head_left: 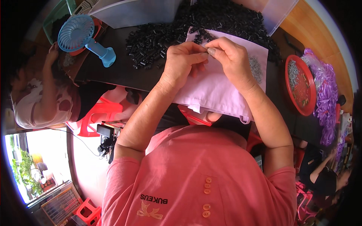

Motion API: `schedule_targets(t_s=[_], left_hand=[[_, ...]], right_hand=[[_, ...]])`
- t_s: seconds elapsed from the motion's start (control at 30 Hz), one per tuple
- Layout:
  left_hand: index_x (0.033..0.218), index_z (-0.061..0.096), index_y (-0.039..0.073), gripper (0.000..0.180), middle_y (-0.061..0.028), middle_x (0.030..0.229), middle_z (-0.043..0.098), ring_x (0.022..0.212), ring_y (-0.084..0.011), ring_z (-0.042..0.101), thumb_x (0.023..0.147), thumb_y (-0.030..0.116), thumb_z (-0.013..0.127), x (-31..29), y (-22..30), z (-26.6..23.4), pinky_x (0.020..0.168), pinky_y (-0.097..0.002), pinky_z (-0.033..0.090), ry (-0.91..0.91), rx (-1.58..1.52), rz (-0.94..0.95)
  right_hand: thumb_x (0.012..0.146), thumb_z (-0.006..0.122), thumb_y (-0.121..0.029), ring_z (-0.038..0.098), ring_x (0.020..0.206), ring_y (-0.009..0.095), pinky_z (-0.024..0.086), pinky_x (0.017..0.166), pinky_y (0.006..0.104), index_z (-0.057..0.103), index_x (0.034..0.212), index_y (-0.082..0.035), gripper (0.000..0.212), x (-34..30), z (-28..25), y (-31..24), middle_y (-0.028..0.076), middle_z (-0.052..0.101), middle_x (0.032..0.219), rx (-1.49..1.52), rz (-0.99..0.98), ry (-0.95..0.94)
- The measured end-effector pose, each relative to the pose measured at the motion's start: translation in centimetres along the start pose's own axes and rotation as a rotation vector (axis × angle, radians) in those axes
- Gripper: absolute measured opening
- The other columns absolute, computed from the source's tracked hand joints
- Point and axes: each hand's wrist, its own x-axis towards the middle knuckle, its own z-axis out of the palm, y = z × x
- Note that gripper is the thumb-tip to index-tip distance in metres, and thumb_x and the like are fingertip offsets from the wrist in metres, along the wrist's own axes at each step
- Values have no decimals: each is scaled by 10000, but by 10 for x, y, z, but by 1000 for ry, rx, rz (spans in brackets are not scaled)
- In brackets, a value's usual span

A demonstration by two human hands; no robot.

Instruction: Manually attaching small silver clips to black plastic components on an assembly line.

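My left hand (180, 63) and my right hand (233, 62) meet above a pink cloth (222, 96) spread over the table edge and my lap. On each, thumb and index finger are pinched together, the tips touching or nearly so. Whatever they hold is too small and covered to make out. Just beyond lies a wide heap of small black cylindrical parts (233, 19), a few of them on the cloth's far edge. To the right of my right hand, a small pile of thin silvery metal pieces (255, 69) rests on the cloth.
A blue desk fan (101, 52) stands at the left of the dark table (109, 79). Behind are a clear plastic bin (132, 13) and the heap. At right lie a red tray (310, 94) with metal pieces and purple bundled strips (326, 98). People sit at both sides.
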Motion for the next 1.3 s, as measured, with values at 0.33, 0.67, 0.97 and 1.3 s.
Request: schedule_targets(t_s=[0.33,0.67,0.97,1.3], left_hand=[[932,645,-9,101,-85,741,667,530,-127,595,850,35,683,-2,3,1,406,-218,397,-8,-46,-29],[850,638,-20,56,-92,699,657,507,-122,572,817,1,678,-2,4,1,393,-225,386,14,-91,-58],[884,647,-34,58,-126,753,668,530,-158,596,835,-8,664,2,1,-4,419,-238,432,10,-258,-87],[893,656,-29,80,-98,800,666,615,-153,615,847,34,674,4,-3,-1,492,-260,484,-13,-289,-81]], right_hand=[[864,629,-17,580,681,81,481,608,252,667,943,0,89,-3,3,2,25,666,769,497,342,-28],[846,635,7,623,691,141,488,616,275,670,926,-5,89,-5,5,2,82,673,777,41,-45,17],[843,652,-5,614,703,110,496,670,244,681,980,-14,141,-4,5,-2,69,657,773,273,152,-28],[640,701,-90,608,689,284,494,607,396,573,874,-80,267,-3,15,6,69,571,777,-490,-388,134]])
